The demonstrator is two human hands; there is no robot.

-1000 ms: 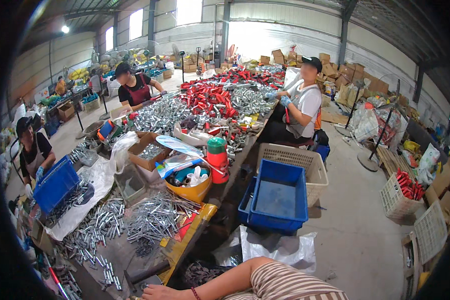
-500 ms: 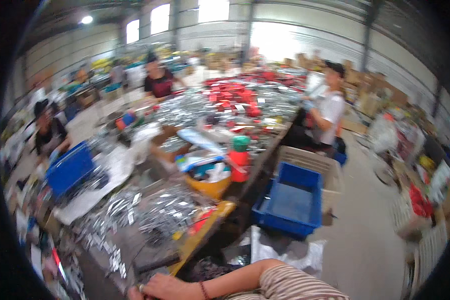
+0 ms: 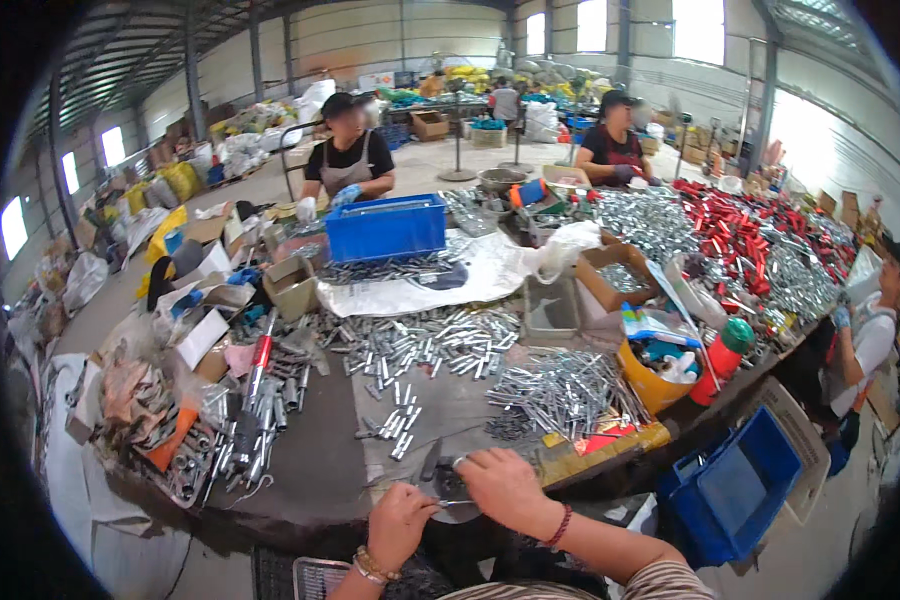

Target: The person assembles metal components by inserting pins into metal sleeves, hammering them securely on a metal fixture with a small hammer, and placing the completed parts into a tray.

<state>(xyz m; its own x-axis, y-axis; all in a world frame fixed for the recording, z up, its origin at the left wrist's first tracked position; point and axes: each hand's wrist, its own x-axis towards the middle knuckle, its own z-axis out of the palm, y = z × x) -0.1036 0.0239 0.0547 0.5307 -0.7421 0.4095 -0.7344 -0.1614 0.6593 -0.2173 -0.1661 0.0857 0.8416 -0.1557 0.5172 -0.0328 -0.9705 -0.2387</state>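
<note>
At the table's near edge, my left hand (image 3: 400,522) is closed, its fingertips pinching a thin metal rod (image 3: 454,502) that points toward the right. My right hand (image 3: 505,488) is closed beside it, its fingers curled over a dark tool or fixture at the edge. What it grips is hidden. A dark upright piece like a handle (image 3: 431,461) stands just beyond both hands. Farther in lies a heap of thin metal rods (image 3: 566,392). Left of it are loose short metal tubes (image 3: 402,420) and a larger pile of tubes (image 3: 460,338).
Right of the hands stand a yellow bucket (image 3: 652,378), a red bottle with a green cap (image 3: 722,362) and blue crates (image 3: 735,485). A blue bin (image 3: 385,228) sits across the table, near a co-worker (image 3: 348,165). Metal parts and a red-handled tool (image 3: 260,362) lie left.
The view has swung left and steadied, bringing both my hands to the lower middle. Earlier only my right hand showed clearly at the lower edge. The rod in my left hand now shows.
</note>
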